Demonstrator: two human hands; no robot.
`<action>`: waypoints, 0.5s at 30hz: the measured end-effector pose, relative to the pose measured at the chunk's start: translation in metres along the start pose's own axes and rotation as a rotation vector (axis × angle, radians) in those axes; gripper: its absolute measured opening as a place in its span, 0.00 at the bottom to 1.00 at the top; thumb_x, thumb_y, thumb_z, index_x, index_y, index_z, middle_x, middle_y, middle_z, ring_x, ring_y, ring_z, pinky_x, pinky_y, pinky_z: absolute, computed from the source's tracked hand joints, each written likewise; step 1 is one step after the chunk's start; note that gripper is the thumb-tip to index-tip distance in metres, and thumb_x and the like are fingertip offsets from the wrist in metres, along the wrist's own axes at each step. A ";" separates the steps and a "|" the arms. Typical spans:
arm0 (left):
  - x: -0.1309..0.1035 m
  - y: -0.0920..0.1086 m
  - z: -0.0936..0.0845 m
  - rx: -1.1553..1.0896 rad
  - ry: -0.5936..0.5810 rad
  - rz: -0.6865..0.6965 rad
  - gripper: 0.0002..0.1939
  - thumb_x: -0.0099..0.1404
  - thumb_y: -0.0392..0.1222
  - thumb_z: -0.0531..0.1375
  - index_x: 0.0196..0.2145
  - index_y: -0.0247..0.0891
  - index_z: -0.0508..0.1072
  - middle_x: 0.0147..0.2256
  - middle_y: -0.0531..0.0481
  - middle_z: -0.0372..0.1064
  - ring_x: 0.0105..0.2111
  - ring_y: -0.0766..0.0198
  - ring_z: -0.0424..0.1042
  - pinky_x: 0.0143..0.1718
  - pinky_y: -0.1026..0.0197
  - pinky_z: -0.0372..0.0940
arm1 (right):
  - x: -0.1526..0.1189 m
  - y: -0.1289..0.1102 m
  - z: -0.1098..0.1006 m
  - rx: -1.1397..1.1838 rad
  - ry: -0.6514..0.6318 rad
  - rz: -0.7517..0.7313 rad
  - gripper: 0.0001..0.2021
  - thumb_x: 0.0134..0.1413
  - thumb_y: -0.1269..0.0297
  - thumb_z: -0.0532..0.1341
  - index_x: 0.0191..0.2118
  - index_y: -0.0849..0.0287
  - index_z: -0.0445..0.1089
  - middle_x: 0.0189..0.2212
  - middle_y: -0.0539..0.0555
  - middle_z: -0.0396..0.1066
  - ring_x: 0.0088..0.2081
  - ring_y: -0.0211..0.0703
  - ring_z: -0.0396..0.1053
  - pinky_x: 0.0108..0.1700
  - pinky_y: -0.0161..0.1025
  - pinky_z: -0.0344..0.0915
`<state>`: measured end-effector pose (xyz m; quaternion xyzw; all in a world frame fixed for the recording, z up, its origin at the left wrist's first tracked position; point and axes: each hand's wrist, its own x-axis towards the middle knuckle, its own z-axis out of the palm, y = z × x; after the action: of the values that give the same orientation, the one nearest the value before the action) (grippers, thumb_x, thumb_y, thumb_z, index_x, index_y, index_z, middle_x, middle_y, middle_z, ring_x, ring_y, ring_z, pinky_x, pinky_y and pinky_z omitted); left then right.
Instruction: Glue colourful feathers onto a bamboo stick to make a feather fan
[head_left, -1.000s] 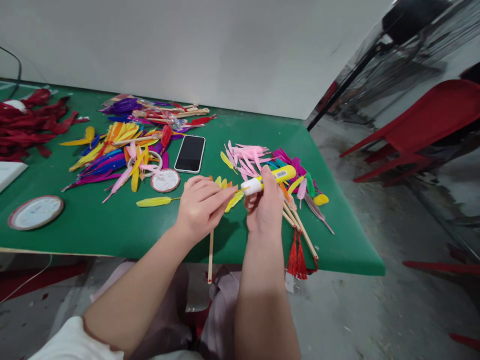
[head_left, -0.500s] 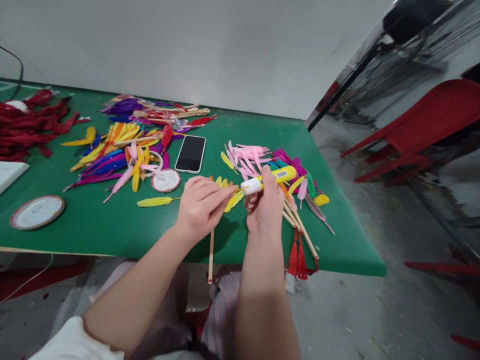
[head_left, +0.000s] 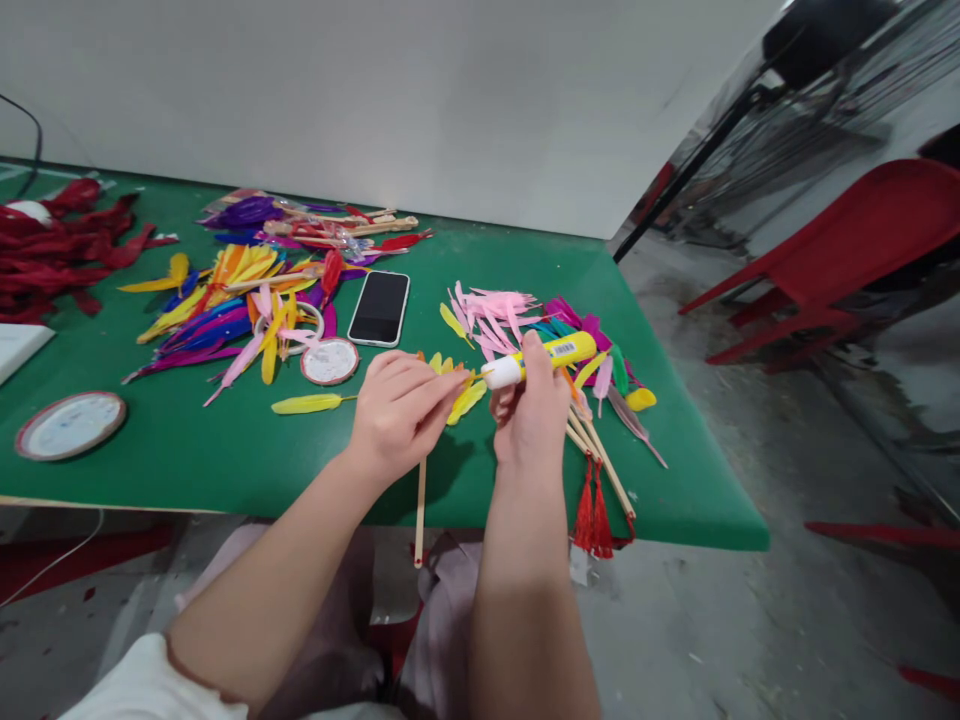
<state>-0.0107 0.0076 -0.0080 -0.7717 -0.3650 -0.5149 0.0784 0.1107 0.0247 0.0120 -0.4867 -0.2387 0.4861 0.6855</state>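
Note:
My right hand (head_left: pixel 529 405) is wrapped round a yellow glue bottle (head_left: pixel 574 348), its white end (head_left: pixel 502 372) tilted down toward my left hand. With the fingertips of my left hand (head_left: pixel 405 405) I pinch a thin yellow feather; its end is at the bottle's white end, and my fingers cover most of it. Under my left hand lies a wooden stick (head_left: pixel 420 515), its lower end past the table edge. Several yellow feathers (head_left: pixel 466 402) fan out behind my fingers, near the stick's hidden upper part. A single yellow feather (head_left: pixel 307 404) lies left of that hand.
Pink feathers (head_left: pixel 495 310), sticks with red tassels (head_left: pixel 600 515) and a phone (head_left: pixel 380 308) lie on the green table (head_left: pixel 262 465). Further left are a mixed feather pile (head_left: pixel 225 300), round discs (head_left: pixel 71 425) and red ribbons (head_left: pixel 60 250). A red chair (head_left: pixel 847 240) stands at right.
Almost nothing differs. Both hands keep their places, with the glue bottle's white end still at the feather; the whole view has shifted very slightly.

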 end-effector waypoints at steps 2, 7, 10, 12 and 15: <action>0.000 -0.001 0.001 0.004 -0.014 0.007 0.08 0.57 0.32 0.57 0.36 0.36 0.71 0.25 0.51 0.69 0.27 0.68 0.66 0.36 0.60 0.62 | 0.000 0.000 0.000 -0.018 0.014 -0.003 0.17 0.39 0.51 0.62 0.19 0.57 0.56 0.05 0.39 0.51 0.08 0.27 0.47 0.08 0.26 0.42; 0.000 -0.001 0.001 0.010 -0.050 0.070 0.09 0.56 0.32 0.57 0.36 0.37 0.71 0.25 0.51 0.69 0.28 0.68 0.66 0.36 0.59 0.62 | 0.000 -0.001 0.001 -0.041 0.038 -0.022 0.17 0.38 0.52 0.63 0.20 0.57 0.56 0.06 0.39 0.51 0.08 0.27 0.47 0.08 0.26 0.43; 0.000 0.000 -0.001 -0.001 -0.043 0.085 0.09 0.56 0.32 0.58 0.36 0.37 0.71 0.25 0.52 0.69 0.28 0.67 0.66 0.37 0.59 0.63 | 0.000 -0.001 0.001 -0.053 0.039 -0.029 0.18 0.38 0.51 0.63 0.19 0.57 0.56 0.06 0.40 0.51 0.08 0.27 0.47 0.08 0.26 0.43; 0.000 0.000 -0.002 -0.006 -0.017 0.058 0.08 0.56 0.32 0.57 0.35 0.37 0.71 0.25 0.52 0.69 0.28 0.67 0.66 0.37 0.59 0.63 | 0.000 -0.001 0.001 -0.060 0.038 -0.031 0.18 0.38 0.51 0.63 0.19 0.57 0.55 0.05 0.40 0.51 0.08 0.27 0.47 0.08 0.26 0.43; 0.000 0.000 -0.002 0.003 0.001 0.006 0.08 0.56 0.32 0.57 0.35 0.36 0.71 0.25 0.51 0.69 0.28 0.68 0.66 0.37 0.59 0.63 | -0.001 -0.001 0.001 -0.061 0.042 -0.028 0.18 0.38 0.51 0.63 0.20 0.57 0.56 0.06 0.39 0.51 0.08 0.27 0.47 0.08 0.27 0.43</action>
<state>-0.0123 0.0071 -0.0068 -0.7725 -0.3634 -0.5145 0.0812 0.1105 0.0244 0.0133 -0.5141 -0.2458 0.4586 0.6819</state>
